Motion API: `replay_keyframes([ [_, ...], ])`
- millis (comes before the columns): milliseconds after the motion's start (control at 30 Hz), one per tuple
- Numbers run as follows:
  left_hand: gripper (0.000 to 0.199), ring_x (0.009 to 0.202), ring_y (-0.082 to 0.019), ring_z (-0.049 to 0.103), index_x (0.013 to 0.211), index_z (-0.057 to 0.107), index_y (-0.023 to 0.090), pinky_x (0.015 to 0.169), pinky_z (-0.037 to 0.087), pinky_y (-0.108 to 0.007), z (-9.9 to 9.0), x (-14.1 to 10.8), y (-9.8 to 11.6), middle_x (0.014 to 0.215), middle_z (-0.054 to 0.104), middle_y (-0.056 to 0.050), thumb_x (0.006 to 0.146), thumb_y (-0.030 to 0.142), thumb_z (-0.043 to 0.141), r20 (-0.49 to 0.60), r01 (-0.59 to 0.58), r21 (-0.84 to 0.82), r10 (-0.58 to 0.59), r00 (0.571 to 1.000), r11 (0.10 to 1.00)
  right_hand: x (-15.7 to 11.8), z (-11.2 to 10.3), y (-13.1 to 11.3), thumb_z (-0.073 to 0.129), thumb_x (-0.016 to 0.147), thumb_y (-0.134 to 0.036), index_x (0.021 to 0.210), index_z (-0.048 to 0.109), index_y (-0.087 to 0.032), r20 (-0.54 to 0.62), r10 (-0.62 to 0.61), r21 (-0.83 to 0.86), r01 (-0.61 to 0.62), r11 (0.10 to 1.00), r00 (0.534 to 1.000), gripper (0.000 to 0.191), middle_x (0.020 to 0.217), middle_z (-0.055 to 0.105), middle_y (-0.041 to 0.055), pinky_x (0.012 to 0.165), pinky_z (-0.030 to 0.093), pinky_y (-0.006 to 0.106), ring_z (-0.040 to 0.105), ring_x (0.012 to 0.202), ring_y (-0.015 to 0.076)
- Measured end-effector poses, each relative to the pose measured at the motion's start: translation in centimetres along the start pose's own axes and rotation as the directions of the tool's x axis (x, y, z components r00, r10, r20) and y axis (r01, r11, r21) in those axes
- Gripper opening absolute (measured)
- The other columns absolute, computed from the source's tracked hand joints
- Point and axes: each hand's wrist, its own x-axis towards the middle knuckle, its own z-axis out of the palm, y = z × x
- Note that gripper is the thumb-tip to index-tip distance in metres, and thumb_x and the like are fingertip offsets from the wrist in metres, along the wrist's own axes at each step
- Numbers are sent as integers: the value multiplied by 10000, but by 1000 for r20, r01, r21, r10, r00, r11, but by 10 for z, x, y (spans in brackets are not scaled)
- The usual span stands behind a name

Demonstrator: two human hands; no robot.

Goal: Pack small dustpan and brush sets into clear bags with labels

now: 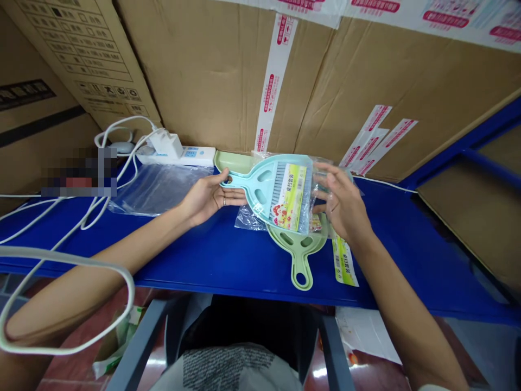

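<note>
A light blue dustpan (257,191) with a brush and a yellow-green label (293,196) lies across a clear plastic bag, tilted above the blue table. My left hand (209,196) pinches the dustpan's handle end, thumb on top and fingers beneath. At the other side, my right hand (342,201) holds the wide end through clear plastic, its fingers partly hidden. Under the blue set, a green dustpan (302,255) points its handle toward the table's front edge. Part of another green piece (232,161) shows behind the blue handle.
A loose label card (344,263) lies near my right wrist. Flat plastic bags (163,187) lie at left, beside a white power strip (197,156) and white cables (91,209). Cardboard boxes (203,70) wall the back of the blue table (183,260). A cable loop crosses my left forearm.
</note>
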Motion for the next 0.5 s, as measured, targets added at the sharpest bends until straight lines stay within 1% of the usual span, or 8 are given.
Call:
replay_keyframes([
  [67,319,966,-319,826,873,638,160,947,680,-497,1,0,-1,942,821,-201,1090,373,544,5,-3,-9,3,1000,1000,1,4,0,851,809,-658,1456,463,-453,-74,81,126,-71,989,994,782,1325,723,53,555,629,365,758,903,276],
  [133,312,967,-316,828,873,640,156,967,675,-500,2,-1,-2,936,821,-201,1088,367,557,12,-4,-21,4,1000,1000,1,8,0,937,709,-609,1504,318,-464,-94,172,201,-151,968,981,1018,1273,748,47,548,627,371,755,800,259],
  [200,304,952,-312,831,881,643,153,967,678,-500,2,-1,-4,931,821,-197,1088,361,566,19,0,-34,1,1000,999,0,10,0,982,661,-530,1567,230,-433,-69,251,210,-232,950,966,1182,1217,775,51,566,638,394,749,742,252],
  [267,299,939,-314,835,882,646,152,957,683,-502,1,-1,-5,930,823,-195,1088,355,572,29,5,-40,-4,1000,999,0,10,-1,1005,639,-433,1629,196,-396,-45,286,177,-275,945,957,1279,1153,801,51,591,650,410,760,748,265],
  [300,300,940,-317,836,881,648,152,960,682,-507,1,0,-6,934,824,-196,1089,354,572,38,9,-40,-8,999,999,-1,9,-2,1009,632,-393,1651,204,-377,-41,289,156,-280,947,956,1298,1114,812,48,602,655,413,769,767,275],
  [367,305,957,-323,837,886,654,150,981,673,-524,-1,0,-7,956,827,-202,1093,357,571,60,20,-36,-18,998,999,0,5,-3,1008,622,-357,1664,274,-331,-36,281,121,-275,954,959,1274,1035,825,41,612,662,413,782,788,287],
  [433,301,984,-329,837,922,674,137,1006,661,-540,-2,1,-7,993,830,-213,1097,360,570,80,32,-29,-30,996,999,1,1,-2,1000,624,-370,1631,392,-287,-30,272,90,-268,959,962,1179,988,829,41,603,664,412,781,763,280],
  [500,293,1004,-331,837,980,700,116,1007,662,-531,0,0,-7,1022,832,-222,1097,354,574,93,38,-12,-36,995,999,3,-3,3,982,653,-406,1546,532,-246,-31,258,42,-257,966,966,1013,994,829,64,601,667,423,777,742,274],
])
